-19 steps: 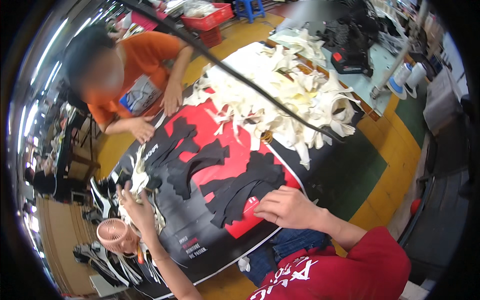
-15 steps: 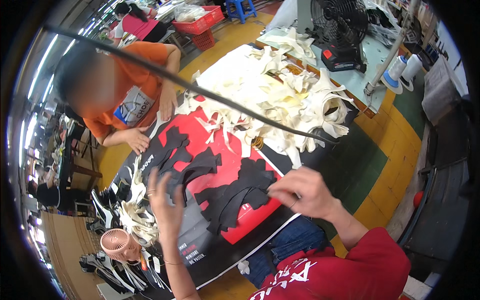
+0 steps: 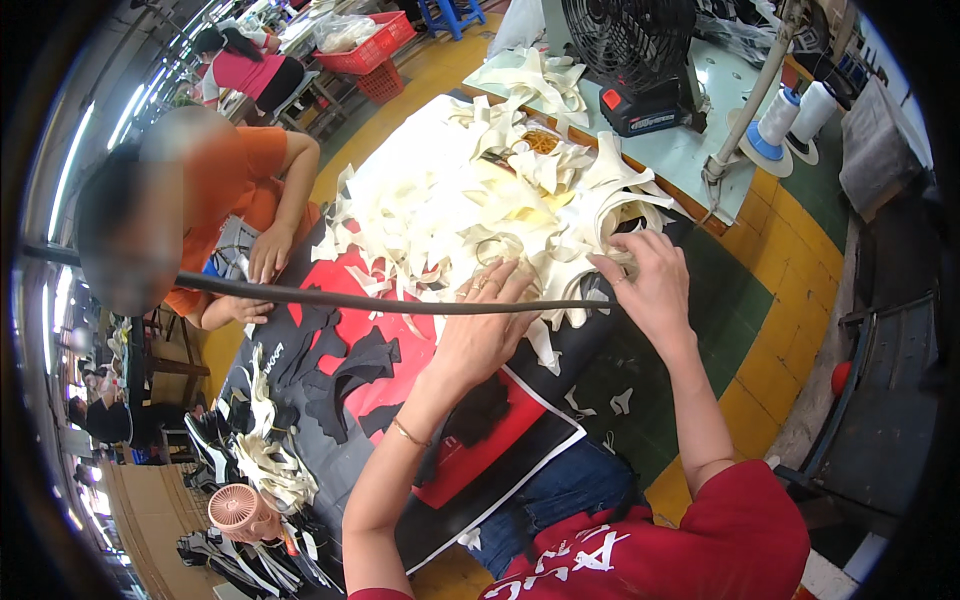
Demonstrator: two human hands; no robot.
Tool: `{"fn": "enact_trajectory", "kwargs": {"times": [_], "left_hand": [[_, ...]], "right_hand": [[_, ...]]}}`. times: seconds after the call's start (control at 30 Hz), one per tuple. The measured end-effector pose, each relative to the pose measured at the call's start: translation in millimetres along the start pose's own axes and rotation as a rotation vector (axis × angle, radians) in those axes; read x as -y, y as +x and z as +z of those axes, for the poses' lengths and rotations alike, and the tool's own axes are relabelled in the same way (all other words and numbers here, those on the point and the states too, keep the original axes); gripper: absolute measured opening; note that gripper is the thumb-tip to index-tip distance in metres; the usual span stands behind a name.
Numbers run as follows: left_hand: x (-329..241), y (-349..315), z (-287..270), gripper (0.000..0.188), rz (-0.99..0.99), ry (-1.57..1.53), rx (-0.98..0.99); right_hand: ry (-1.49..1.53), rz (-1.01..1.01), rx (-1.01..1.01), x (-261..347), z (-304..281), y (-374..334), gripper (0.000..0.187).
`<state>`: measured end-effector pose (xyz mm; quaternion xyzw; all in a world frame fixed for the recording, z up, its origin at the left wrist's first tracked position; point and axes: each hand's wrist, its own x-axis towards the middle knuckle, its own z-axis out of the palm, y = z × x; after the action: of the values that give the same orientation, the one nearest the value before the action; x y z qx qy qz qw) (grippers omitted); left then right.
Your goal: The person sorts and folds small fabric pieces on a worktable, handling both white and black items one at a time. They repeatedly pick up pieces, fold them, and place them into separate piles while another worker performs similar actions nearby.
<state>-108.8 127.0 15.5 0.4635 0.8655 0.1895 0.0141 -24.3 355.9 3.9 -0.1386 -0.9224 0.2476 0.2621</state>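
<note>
A big heap of cream fabric pieces [image 3: 430, 210] covers the far part of the table. My left hand [image 3: 490, 315] rests at its near edge, fingers stretched over the fabric and partly crossed by a dark cable [image 3: 400, 302]. At the heap's right end, my right hand [image 3: 650, 280] has its thumb and fingers bent together on a cream fabric piece [image 3: 600, 235]. Black fabric pieces [image 3: 350, 375] lie in loose stacks on the red and black printed table cover [image 3: 535, 425]; my left forearm hides part of the nearest stack.
Across the table at left, a person in an orange top [image 3: 240, 160] has both hands at the table edge. A black fan [image 3: 630, 50] and thread cones [image 3: 775, 120] stand at the far right. A small pink fan [image 3: 240, 510] sits by more cream strips [image 3: 265, 450] at left.
Both my hands have moved from above the black pieces to the cream heap: the left far to the right and away from me, the right away from me. The view has shifted slightly.
</note>
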Motion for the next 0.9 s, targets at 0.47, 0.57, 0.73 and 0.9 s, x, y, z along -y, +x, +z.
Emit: {"fn": "enact_trajectory", "kwargs": {"times": [0.47, 0.57, 0.73, 0.9], "left_hand": [[29, -9, 6, 0.056, -0.139, 0.007, 0.036], [24, -12, 8, 0.057, -0.113, 0.026, -0.014], [4, -23, -1, 0.061, -0.114, 0.076, -0.186], [-16, -51, -22, 0.059, -0.202, 0.053, -0.186]], "right_hand": [[-0.013, 0.018, -0.104, -22, 9, 5, 0.026], [-0.008, -0.008, -0.228, -24, -7, 22, 0.024], [-0.239, -0.128, -0.132, -46, -2, 95, 0.038], [-0.38, 0.02, 0.346, -54, 26, 124, 0.053]]}}
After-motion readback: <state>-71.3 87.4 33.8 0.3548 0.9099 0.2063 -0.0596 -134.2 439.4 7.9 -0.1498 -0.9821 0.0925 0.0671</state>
